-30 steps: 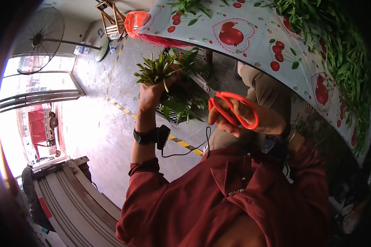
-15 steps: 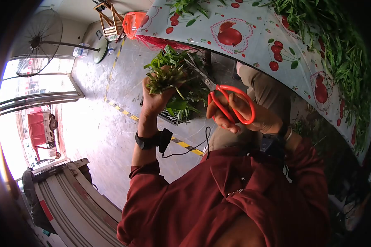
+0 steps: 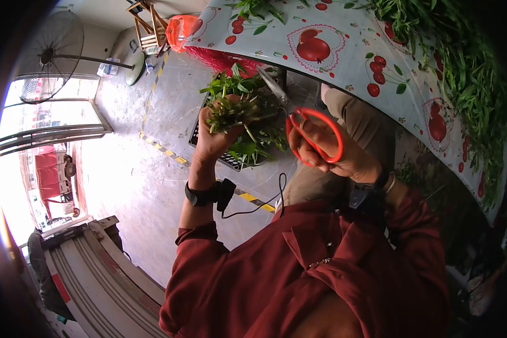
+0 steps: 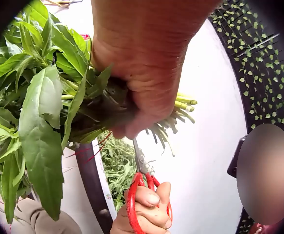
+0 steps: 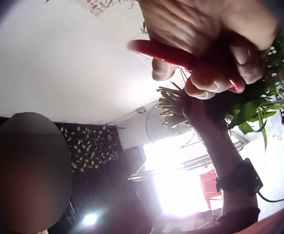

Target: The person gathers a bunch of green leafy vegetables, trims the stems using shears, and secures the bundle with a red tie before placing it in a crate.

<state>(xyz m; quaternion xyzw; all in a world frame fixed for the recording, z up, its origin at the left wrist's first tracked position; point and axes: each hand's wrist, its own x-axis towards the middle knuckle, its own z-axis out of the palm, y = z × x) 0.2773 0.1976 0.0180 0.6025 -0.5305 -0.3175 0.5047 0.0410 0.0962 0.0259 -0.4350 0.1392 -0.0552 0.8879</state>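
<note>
My left hand (image 3: 209,141) grips a bunch of leafy greens (image 3: 239,115) around its stems. In the left wrist view, the cut-looking stem ends (image 4: 183,105) stick out past the fist, and broad leaves (image 4: 42,131) hang from the other side. With fingers through the red loops, my right hand (image 3: 357,160) holds a pair of scissors (image 3: 339,138). Their metal blades point up toward the bunch and look drawn together in the head view. The left fist hides the blade tips in the left wrist view. Thin red strands (image 4: 93,156) hang by the bunch.
A table with a fruit-print cloth (image 3: 343,56) stands ahead, more greens (image 3: 479,96) heaped on its right side. Below the bunch is a black crate (image 3: 229,160) on the floor. Red strands (image 3: 222,59) lie by the table edge, near an orange bag (image 3: 180,32). A standing fan (image 3: 48,55) is at left.
My left hand has shifted slightly right and down, turning the bunch so more leaves show behind the stem ends. The scissors' blades and loops have come closer together.
</note>
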